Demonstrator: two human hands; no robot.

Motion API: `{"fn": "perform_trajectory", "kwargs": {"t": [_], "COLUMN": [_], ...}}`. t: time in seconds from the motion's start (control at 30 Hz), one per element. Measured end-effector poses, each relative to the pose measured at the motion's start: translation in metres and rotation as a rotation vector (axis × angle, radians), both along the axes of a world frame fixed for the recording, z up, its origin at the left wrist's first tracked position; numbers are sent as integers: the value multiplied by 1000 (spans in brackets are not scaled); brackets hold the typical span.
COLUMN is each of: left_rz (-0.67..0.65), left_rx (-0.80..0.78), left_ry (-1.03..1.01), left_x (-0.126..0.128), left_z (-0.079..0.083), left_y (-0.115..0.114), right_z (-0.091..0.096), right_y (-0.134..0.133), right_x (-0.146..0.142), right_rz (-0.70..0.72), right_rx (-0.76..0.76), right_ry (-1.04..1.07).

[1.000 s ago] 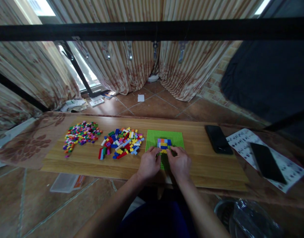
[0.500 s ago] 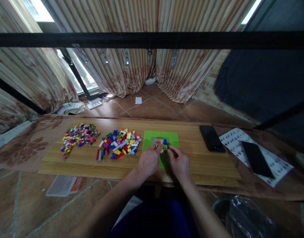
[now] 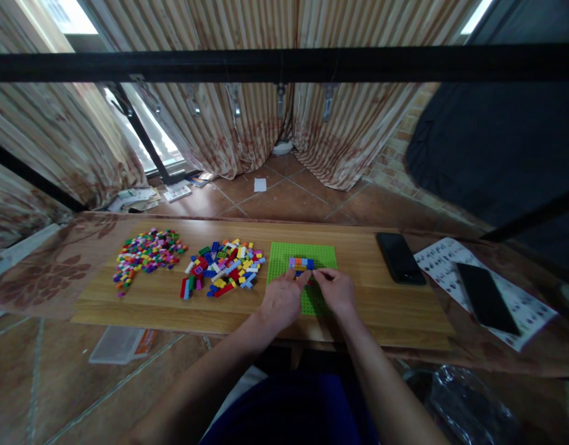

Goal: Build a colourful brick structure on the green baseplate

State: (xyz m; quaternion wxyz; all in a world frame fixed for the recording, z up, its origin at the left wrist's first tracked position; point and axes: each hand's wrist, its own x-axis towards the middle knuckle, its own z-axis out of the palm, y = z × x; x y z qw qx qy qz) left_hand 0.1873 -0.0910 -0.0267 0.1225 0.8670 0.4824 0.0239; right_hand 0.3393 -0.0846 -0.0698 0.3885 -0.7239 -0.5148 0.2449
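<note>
A small cluster of building bricks (image 3: 303, 262), with purple, orange, light blue and dark blue in its far row, sits on a green studded baseplate (image 3: 277, 253). My left hand (image 3: 283, 298) reaches in from the near left, its fingers closed against the near side of the cluster. On the opposite side my right hand (image 3: 336, 290) has thumb and forefinger pinched together at the cluster's near right. The fingertips of both hands nearly meet and cover most of the nearer bricks.
Left of the baseplate lies a pile of larger bricks (image 3: 226, 269), and beyond it a pile of small pieces (image 3: 147, 253). A black phone (image 3: 400, 258) rests at the right; another dark device (image 3: 487, 298) lies on a printed sheet (image 3: 439, 259). A black bar (image 3: 284, 65) crosses ahead.
My right hand's fingers have moved slightly up and left, closing in on the bricks and covering a green one seen before. The left hand stays nearly in place. The view has shifted slightly.
</note>
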Motion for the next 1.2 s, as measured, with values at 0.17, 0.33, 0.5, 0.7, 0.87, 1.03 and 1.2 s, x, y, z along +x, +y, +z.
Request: {"fn": "perform_trajectory", "kwargs": {"t": [0.17, 0.33, 0.5, 0.7, 0.87, 1.03, 1.2], "left_rz": [14, 31, 29, 36, 47, 81, 198], "left_rx": [12, 5, -23, -48, -25, -11, -75], "left_ry": [-32, -12, 10, 46, 30, -121, -463], "left_x": [1, 5, 8, 12, 11, 0, -9], "left_z": [-1, 1, 4, 7, 8, 3, -13], "left_y": [-1, -2, 0, 1, -1, -1, -8], "right_z": [-5, -6, -2, -5, -9, -4, 3], "right_y": [5, 10, 14, 16, 16, 5, -28], "right_x": [4, 9, 11, 12, 12, 13, 8], "right_rz": [1, 23, 15, 11, 28, -16, 27], "right_rx": [-44, -85, -137, -136, -102, -25, 96], "right_ry": [88, 132, 140, 151, 182, 194, 278]}}
